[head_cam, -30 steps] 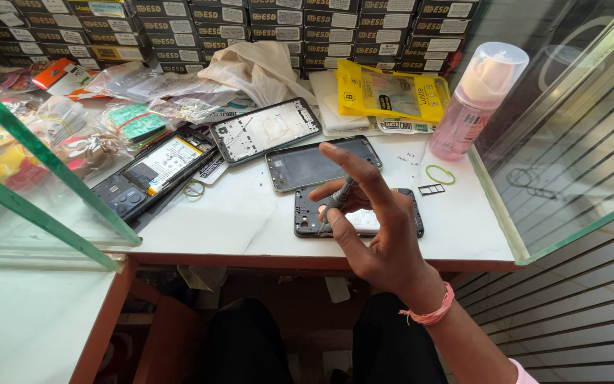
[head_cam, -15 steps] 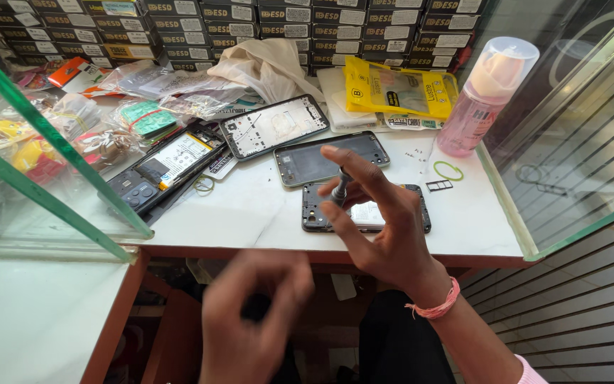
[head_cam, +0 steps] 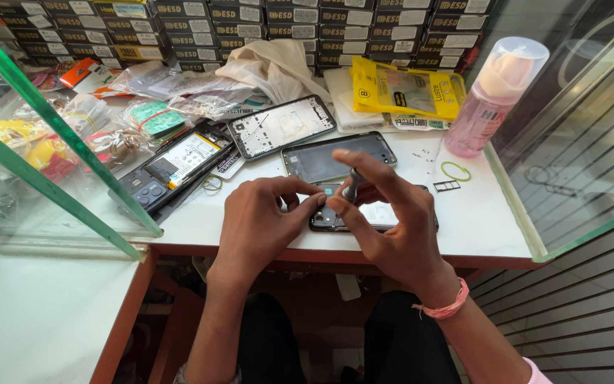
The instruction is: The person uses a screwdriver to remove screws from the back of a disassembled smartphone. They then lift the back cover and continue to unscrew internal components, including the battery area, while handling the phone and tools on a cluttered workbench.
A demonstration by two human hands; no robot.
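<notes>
My right hand (head_cam: 392,227) pinches a screwdriver (head_cam: 354,186) upright on the opened phone (head_cam: 381,215) at the tabletop's front edge; my left hand (head_cam: 261,220) steadies it, fingertips together. Back already off, screws remain.

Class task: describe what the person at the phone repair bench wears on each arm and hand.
Both forearms are bare. The right hand has a pink band around its wrist and a pink sleeve edge further up. The left hand wears nothing visible.

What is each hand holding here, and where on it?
Right hand pinches a small screwdriver near its upper shaft. Left hand fingertips touch the opened phone, gripping nothing clearly.
</notes>
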